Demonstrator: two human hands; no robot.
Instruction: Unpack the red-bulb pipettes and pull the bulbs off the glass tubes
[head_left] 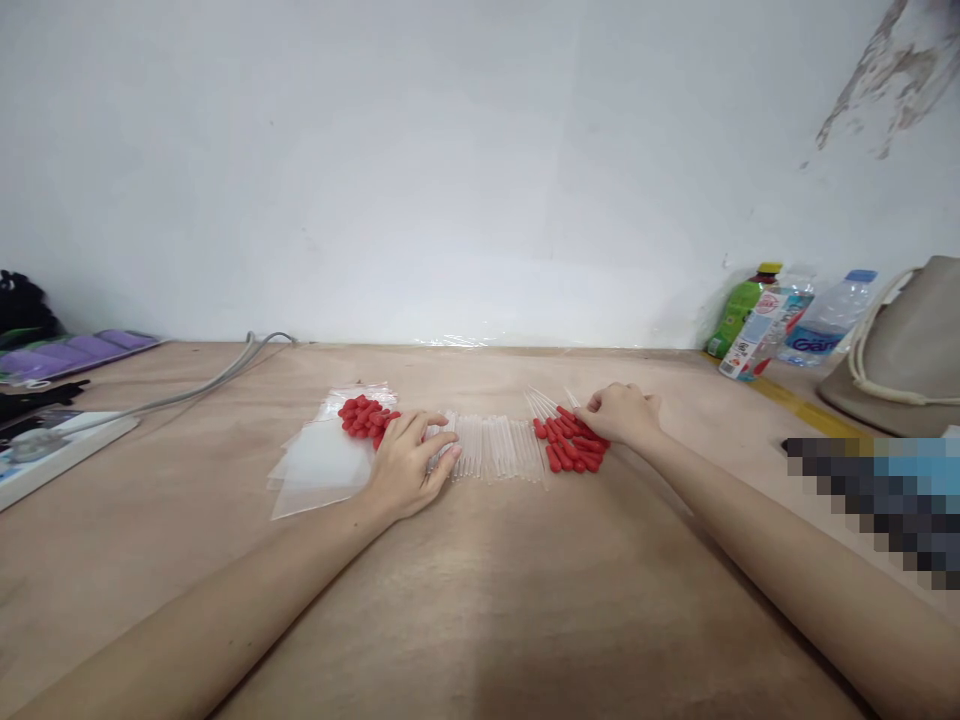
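Observation:
Two bunches of clear droppers with red rubber bulbs lie on the wooden table [480, 600], their glass tubes [499, 447] meeting in the middle. My left hand [409, 465] rests with fingers curled on the tubes beside the left bunch of red bulbs [364, 415]. My right hand [622, 412] is closed over the right bunch of red bulbs [570, 445], fingertips pressed on them. A stack of clear plastic bags [319, 460] lies just left of my left hand.
A white power strip [45, 450] with a grey cable [210, 385] lies at far left, near purple items [75, 352]. At right stand a green bottle [742, 310], two water bottles [825, 320] and a beige bag [911, 350]. A white wall rises behind.

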